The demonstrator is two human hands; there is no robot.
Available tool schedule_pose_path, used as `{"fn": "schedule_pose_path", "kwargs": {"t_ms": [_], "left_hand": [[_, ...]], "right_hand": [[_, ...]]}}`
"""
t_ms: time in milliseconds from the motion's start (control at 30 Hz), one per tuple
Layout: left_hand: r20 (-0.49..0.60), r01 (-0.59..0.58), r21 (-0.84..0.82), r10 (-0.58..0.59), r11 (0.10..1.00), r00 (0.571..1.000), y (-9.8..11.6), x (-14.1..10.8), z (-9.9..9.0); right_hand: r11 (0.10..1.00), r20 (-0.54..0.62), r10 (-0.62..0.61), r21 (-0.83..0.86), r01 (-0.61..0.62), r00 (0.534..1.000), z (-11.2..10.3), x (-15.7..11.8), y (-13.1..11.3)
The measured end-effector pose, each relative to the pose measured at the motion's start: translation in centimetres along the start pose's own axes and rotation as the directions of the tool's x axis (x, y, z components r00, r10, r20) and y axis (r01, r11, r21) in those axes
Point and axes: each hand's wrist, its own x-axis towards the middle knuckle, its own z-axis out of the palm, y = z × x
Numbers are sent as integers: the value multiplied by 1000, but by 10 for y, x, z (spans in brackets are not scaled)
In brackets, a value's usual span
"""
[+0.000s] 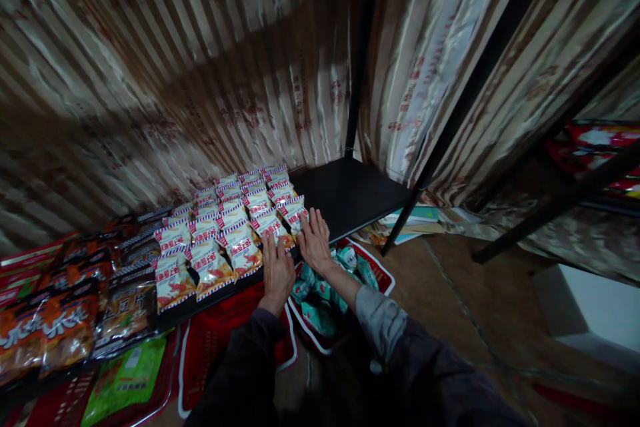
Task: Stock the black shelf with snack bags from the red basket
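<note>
White snack packets [239,247] with red print and striped edges lie in several rows on a black shelf [357,190]. My left hand [279,273] rests its outstretched fingers on the lower part of a packet [267,223] in the front row. To its right, my right hand [316,240] lies with fingers extended against the packet at the right end of that row [293,208]. Neither hand appears to be gripping anything, though the undersides of the fingers are hidden.
Brown potato-chip packets [127,303] and orange-black packets [70,327] sit left on the shelf. Beneath are a red basket [220,330] and another basket [387,280] of teal packets [317,313]. A black post [415,193] stands right; a white box [595,307] is on the floor.
</note>
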Motion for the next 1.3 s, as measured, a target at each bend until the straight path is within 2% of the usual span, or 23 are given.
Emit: {"fn": "schedule_pose_path", "kwargs": {"t_ms": [133,233,300,367,467,533,567,633,733,800,833,867,933,1033,1233,1300], "left_hand": [[-17,-45,-52,45,998,999,7,-7,-1],[16,-80,-118,82,990,997,13,-24,3],[85,-62,-151,76,986,993,17,-41,6],[228,10,-148,24,989,973,21,-59,8],[486,147,-51,-104,988,868,25,-88,12],[566,196,9,-166,981,807,29,-106,16],[581,210,24,-184,977,793,31,-114,19],[603,233,47,-214,971,769,38,-129,25],[642,276,96,-271,956,717,50,-151,36],[701,294,146,-308,945,643,56,-165,44],[755,284,183,-319,941,572,58,-171,47],[791,275,196,-318,941,523,58,-178,50],[828,256,206,-308,944,468,56,-188,54],[850,222,221,-299,950,433,48,-198,58],[850,202,196,-269,960,453,41,-202,62],[859,196,202,-270,960,436,41,-202,60]], "right_hand": [[994,-40,-96,48,98,995,-7,-16,-6],[974,-52,-187,116,192,981,-8,-45,-11],[965,-14,-210,160,209,978,-7,-69,-12],[971,87,-184,171,167,979,-4,-95,-9],[993,327,-75,106,42,942,0,-128,-2],[999,460,11,40,-33,888,2,-143,3],[998,503,45,11,-58,863,2,-148,6],[997,558,81,-33,-76,826,0,-153,14],[996,599,84,-71,-52,796,-6,-155,31],[995,618,89,-91,-41,781,-11,-159,48],[994,632,96,-102,-40,769,-13,-163,58],[993,650,104,-112,-40,752,-15,-167,67],[992,690,113,-121,-39,715,-17,-177,84],[993,732,108,-114,-36,673,-14,-188,97],[994,770,103,-99,-41,630,3,-190,94],[996,784,80,-83,-24,615,6,-192,94]]}}
